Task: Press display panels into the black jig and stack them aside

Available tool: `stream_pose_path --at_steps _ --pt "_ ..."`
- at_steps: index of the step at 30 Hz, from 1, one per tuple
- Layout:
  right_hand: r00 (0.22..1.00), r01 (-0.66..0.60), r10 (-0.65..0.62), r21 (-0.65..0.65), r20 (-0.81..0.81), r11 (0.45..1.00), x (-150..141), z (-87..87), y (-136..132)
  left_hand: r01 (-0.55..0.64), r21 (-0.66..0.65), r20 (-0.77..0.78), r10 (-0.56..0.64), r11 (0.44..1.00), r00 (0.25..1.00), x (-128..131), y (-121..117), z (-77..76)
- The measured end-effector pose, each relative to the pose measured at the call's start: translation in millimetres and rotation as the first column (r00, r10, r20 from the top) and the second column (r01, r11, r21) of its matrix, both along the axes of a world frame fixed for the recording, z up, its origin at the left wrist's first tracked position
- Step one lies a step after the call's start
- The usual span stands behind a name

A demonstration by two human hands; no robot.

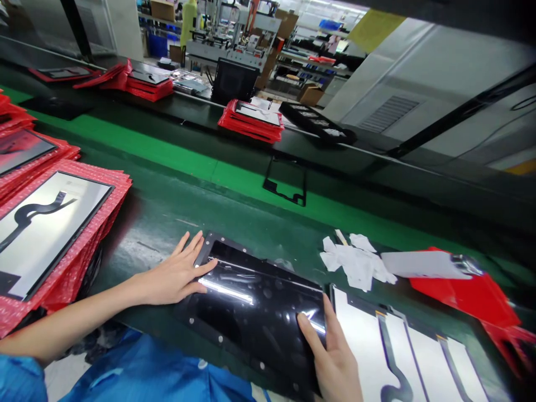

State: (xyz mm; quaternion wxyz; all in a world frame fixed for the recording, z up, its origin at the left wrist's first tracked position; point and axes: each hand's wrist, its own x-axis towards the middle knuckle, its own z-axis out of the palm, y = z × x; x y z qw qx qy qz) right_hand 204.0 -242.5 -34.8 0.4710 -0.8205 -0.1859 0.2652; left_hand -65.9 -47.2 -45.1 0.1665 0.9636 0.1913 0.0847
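Head view: a person in blue works at a dark green bench. A glossy black panel lies over a dark plate dotted with round light spots, in front of the person. The left hand is spread, its grip released, fingers resting at the panel's left end. The right hand has its grip on the panel's right end, thumb on top. Just right are white-backed screens with dark ribbon cables. Beyond them lie crumpled white wipes. At far left, 1 screen tops red wrap sheets.
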Motion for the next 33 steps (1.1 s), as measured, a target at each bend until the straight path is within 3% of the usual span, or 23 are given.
stream_pose_path --at_steps 4,7,10,12,18,22,24,26,29,33 --pt "1.000 -0.008 0.008 0.014 0.004 1.000 0.0 -6.9 -2.6 0.018 0.079 -0.041 -0.015 0.997 0.999 1.8 -1.4 -0.6" --pt "0.958 -0.094 0.087 0.011 0.273 0.996 10.4 -16.3 -6.0 0.001 0.173 -0.082 0.013 0.985 0.997 4.5 -4.4 -5.6" --pt "0.763 -0.262 0.274 -0.108 0.585 0.959 30.4 -22.1 -11.2 -0.005 0.266 -0.107 0.035 0.964 0.994 6.3 -8.3 -9.5" --pt "0.644 -0.349 0.380 -0.187 0.664 0.918 45.7 -21.9 -13.8 -0.015 0.311 -0.099 0.048 0.950 0.994 7.3 -9.3 -11.0" --pt "0.412 -0.533 0.583 -0.334 0.700 0.777 77.6 -14.9 -4.1 -0.084 0.399 -0.019 0.100 0.913 0.995 22.5 1.8 -18.9" --pt "0.221 -0.503 0.658 -0.494 0.720 0.710 82.5 -16.4 1.5 -0.130 0.403 0.048 0.121 0.906 0.992 35.8 8.1 -24.4" --pt "0.165 -0.492 0.667 -0.525 0.727 0.694 81.5 -21.2 0.9 -0.179 0.363 0.092 0.156 0.914 0.983 39.1 6.6 -25.2" --pt "0.173 -0.515 0.643 -0.487 0.746 0.705 78.6 -28.4 1.1 -0.216 0.320 0.122 0.186 0.923 0.975 40.7 4.2 -25.3" --pt "0.264 -0.533 0.588 -0.393 0.764 0.750 72.3 -38.1 6.4 -0.194 0.310 0.127 0.162 0.931 0.979 42.4 4.2 -26.7" --pt "0.351 -0.528 0.573 -0.349 0.741 0.775 65.1 -32.0 11.0 -0.185 0.310 0.130 0.152 0.932 0.980 40.6 7.1 -30.8"
